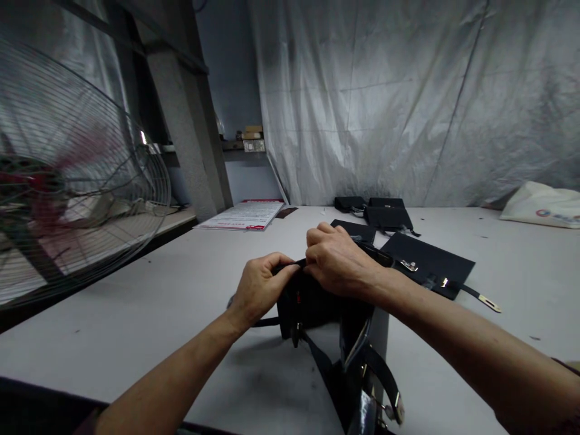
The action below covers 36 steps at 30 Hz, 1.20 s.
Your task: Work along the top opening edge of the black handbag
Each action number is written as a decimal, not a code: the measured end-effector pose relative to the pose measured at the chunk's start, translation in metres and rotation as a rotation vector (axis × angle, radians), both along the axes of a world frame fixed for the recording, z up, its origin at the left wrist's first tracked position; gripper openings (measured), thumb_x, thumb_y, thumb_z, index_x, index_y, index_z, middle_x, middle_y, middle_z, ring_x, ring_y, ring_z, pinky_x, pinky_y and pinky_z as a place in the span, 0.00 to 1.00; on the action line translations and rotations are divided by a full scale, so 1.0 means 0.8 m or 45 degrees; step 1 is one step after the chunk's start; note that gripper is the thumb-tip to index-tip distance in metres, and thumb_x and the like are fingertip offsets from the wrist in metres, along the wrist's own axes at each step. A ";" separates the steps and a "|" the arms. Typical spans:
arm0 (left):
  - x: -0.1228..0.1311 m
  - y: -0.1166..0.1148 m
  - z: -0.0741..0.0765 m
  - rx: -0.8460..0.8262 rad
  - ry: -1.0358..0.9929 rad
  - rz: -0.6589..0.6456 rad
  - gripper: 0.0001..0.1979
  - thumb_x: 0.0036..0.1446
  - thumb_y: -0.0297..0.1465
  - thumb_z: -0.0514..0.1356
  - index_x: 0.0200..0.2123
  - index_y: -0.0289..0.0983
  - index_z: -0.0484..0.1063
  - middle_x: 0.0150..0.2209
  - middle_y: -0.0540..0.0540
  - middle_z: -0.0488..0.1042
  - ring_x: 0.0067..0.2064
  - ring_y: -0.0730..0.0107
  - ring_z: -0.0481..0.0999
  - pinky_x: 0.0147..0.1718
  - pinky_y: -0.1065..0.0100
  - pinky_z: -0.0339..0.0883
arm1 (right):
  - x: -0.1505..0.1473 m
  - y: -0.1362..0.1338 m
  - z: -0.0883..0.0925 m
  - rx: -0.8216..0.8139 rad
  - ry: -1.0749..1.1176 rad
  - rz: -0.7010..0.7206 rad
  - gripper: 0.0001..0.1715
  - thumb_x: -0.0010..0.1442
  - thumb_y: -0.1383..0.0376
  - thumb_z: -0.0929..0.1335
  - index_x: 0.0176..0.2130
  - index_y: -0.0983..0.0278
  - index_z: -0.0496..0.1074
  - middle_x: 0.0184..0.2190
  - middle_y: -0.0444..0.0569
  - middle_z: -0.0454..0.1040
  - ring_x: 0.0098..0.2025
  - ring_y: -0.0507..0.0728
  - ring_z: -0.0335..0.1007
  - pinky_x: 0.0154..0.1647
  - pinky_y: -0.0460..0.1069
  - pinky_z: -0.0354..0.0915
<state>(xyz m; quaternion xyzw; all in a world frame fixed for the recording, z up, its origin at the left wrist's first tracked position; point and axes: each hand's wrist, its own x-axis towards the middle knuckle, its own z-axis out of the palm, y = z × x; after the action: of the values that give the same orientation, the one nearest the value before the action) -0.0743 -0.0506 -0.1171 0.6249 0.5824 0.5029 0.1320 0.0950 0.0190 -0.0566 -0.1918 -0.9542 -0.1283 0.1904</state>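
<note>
A black leather bag (312, 302) stands on the white table (181, 290) in front of me, with straps and metal buckles hanging toward the near edge. My left hand (260, 287) is closed on the bag's upper left edge. My right hand (338, 260) is closed over the top edge just beside it, fingers curled down. The two hands almost touch at the top of the bag. What lies under the fingers is hidden.
A flat black leather panel (426, 263) with metal clasps lies behind the bag. More black bags (385, 214) sit further back. A running fan (67, 181) stands at the left. A printed sheet (247, 214) and a white bag (541, 205) lie at the table's far corners.
</note>
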 end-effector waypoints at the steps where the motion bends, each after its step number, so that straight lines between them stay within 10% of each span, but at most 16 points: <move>1: -0.001 0.001 0.001 0.018 0.031 0.044 0.10 0.55 0.36 0.59 0.31 0.37 0.77 0.29 0.50 0.77 0.33 0.69 0.74 0.34 0.71 0.65 | 0.006 0.002 0.001 -0.027 -0.014 -0.004 0.09 0.55 0.64 0.68 0.26 0.64 0.76 0.34 0.51 0.70 0.42 0.59 0.58 0.37 0.52 0.50; 36: 0.004 0.001 0.007 -0.052 0.128 -0.065 0.10 0.55 0.37 0.57 0.32 0.37 0.74 0.27 0.50 0.74 0.29 0.70 0.71 0.29 0.72 0.62 | 0.022 0.024 -0.003 -0.133 0.049 -0.218 0.09 0.53 0.69 0.67 0.22 0.65 0.72 0.32 0.51 0.74 0.42 0.59 0.61 0.37 0.53 0.51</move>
<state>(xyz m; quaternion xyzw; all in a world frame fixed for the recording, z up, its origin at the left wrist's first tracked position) -0.0714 -0.0499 -0.1118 0.6613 0.5822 0.4553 0.1280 0.1123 0.0380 -0.0590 -0.2846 -0.9359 -0.0903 0.1869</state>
